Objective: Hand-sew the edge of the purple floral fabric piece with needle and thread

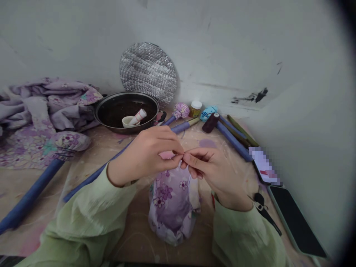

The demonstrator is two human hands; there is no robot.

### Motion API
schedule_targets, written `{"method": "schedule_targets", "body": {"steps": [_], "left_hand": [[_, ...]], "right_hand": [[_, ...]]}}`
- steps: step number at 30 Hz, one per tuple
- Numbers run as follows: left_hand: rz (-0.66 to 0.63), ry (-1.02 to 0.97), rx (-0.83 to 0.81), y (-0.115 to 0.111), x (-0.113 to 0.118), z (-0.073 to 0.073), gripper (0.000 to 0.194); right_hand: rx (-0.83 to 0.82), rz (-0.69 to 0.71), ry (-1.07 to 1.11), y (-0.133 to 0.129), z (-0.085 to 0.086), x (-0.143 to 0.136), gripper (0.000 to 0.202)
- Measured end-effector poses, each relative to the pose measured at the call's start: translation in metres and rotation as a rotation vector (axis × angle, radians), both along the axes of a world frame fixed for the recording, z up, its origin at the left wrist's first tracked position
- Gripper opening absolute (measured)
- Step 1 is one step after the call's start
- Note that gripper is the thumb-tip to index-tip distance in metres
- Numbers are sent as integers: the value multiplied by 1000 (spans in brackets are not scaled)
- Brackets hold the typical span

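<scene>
My left hand (151,154) and my right hand (213,172) meet at their fingertips over the middle of the table. Each is closed in a pinch, thumb against index finger. Whatever lies between the fingertips is too small to make out. Just below them is a lilac flowered cloth piece (172,196), gathered into a pouch-like shape with folded edges. Its upper end is partly hidden behind my hands. A dark spool of thread (210,123) stands tilted beyond my right hand.
A black pan (102,124) holds a small white cup (130,121) with a white roll. Flowered fabric (27,111) is heaped left. Blue-wrapped sticks with cloth heads, including one stick (33,194), lie around. A lidded jar (195,109), two phones, including a dark phone (296,218), and black snips (267,213) line the right.
</scene>
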State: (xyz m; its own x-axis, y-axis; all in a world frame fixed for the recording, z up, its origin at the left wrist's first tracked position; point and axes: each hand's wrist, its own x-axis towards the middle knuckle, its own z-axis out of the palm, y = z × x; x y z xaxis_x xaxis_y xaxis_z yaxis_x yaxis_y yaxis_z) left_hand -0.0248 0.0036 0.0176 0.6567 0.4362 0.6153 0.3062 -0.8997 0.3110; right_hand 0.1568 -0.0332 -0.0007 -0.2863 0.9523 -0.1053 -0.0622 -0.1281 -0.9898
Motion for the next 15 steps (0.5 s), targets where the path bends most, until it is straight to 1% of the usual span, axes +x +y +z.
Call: {"method": "schedule_targets", "body": {"steps": [6,11,15], "left_hand": [[57,3,95,1,3,-3,12],[95,23,107,1,4,-1,12],[96,1,104,0,4,-1,12]], "right_hand": [[-1,-3,-22,0,-2,-1,22],[-47,-67,2,0,-4,-3,17],[5,-123,27,1,-5,-3,14]]}}
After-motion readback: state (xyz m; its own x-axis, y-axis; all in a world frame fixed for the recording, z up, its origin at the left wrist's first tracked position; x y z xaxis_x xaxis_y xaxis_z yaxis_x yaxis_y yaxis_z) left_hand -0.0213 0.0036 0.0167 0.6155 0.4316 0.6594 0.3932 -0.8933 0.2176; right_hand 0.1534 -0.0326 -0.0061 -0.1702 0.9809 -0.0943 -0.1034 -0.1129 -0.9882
